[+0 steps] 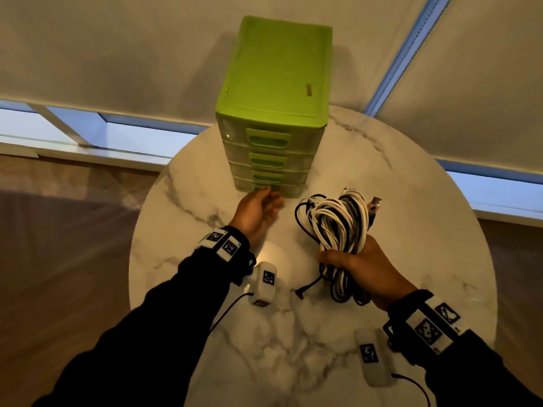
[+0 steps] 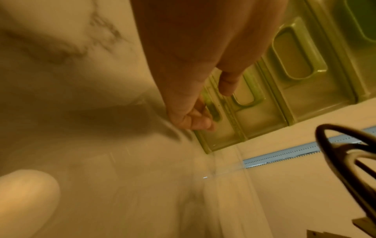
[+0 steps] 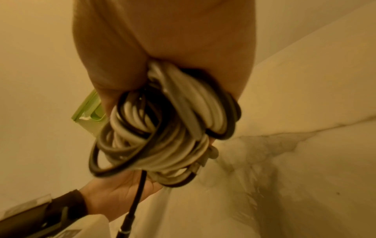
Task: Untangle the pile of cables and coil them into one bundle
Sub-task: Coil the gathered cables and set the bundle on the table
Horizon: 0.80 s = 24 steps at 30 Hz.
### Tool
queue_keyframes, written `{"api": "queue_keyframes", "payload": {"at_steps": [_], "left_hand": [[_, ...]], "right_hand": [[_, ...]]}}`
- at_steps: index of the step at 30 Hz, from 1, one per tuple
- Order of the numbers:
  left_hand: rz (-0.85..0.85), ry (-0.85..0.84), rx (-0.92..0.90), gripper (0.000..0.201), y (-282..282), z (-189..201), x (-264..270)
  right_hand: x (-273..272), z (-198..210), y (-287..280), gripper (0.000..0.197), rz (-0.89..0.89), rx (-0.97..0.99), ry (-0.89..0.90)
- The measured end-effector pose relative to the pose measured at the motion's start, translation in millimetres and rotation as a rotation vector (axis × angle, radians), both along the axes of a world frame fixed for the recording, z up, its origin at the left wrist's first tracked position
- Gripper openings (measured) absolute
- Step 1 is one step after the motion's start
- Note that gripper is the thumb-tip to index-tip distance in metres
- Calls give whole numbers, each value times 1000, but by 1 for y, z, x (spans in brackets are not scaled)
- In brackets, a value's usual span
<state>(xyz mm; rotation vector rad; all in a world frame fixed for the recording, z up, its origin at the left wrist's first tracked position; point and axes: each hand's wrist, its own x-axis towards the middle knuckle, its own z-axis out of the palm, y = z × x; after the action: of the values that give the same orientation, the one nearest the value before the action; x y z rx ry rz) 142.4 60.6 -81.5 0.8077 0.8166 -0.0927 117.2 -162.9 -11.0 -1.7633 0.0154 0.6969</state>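
We see the cable bundle (image 1: 335, 230), white and black cables wound together into long loops, held up above the marble tabletop (image 1: 396, 177) by the right hand (image 1: 361, 268). The fingers of this hand are curled around the lower part of the loops and grip them tightly. One black end with a small plug (image 1: 301, 292) hangs out below the hand, and a USB plug (image 1: 375, 202) sticks out at the top right of the coil. In the right wrist view the loops (image 3: 162, 133) look fairly even, but some black strands cross over the white ones.

The left hand (image 1: 258, 211) holds nothing. Its fingers are loosely bent, and they reach to the lowest drawer (image 2: 215, 128) of the green drawer unit (image 1: 276, 92), which stands just behind the hands on the tabletop. In the left wrist view the fingertips (image 2: 200, 122) are at the handle of this drawer, but we cannot tell if they already touch it.

We judge that the untangling and the coiling are almost finished, because no loose pile lies on the tabletop. The next move probably calls for tucking in the hanging black end, and maybe opening the drawer; this is only our guess.

Both wrist views are blurred and yellowish. The part of the bundle inside the right palm is hidden, so we cannot say if the cables are tied there. The inside of the drawers is hard to make out.
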Motion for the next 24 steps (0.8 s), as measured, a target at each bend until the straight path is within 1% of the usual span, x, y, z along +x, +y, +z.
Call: {"api": "queue_keyframes", "payload": {"at_steps": [4, 7, 9, 12, 15, 17, 20, 24], "left_hand": [[36, 2, -16, 26, -1, -2, -2], [-1, 14, 38, 24, -3, 1, -13], [-18, 31, 64, 28, -7, 0, -32], [-14, 75, 23, 41, -15, 2, -70], [-38, 112, -3, 48, -21, 6, -108], [-47, 144, -8, 51, -25, 6, -131], [-48, 172, 0, 50, -29, 7, -157], [-28, 165, -10, 46, -30, 11, -177]], "right_hand": [[-8, 1, -5, 33, -12, 24, 12], [-15, 4, -8, 29, -2, 26, 30], [-22, 8, -8, 25, 1, 27, 44], [-35, 15, -6, 22, 20, 21, 60], [-50, 25, -2, 17, 28, 16, 61], [-60, 30, 2, 18, 20, 9, 52], [-71, 34, 7, 25, 14, -10, 33], [-78, 37, 16, 26, -10, -59, 31]]}}
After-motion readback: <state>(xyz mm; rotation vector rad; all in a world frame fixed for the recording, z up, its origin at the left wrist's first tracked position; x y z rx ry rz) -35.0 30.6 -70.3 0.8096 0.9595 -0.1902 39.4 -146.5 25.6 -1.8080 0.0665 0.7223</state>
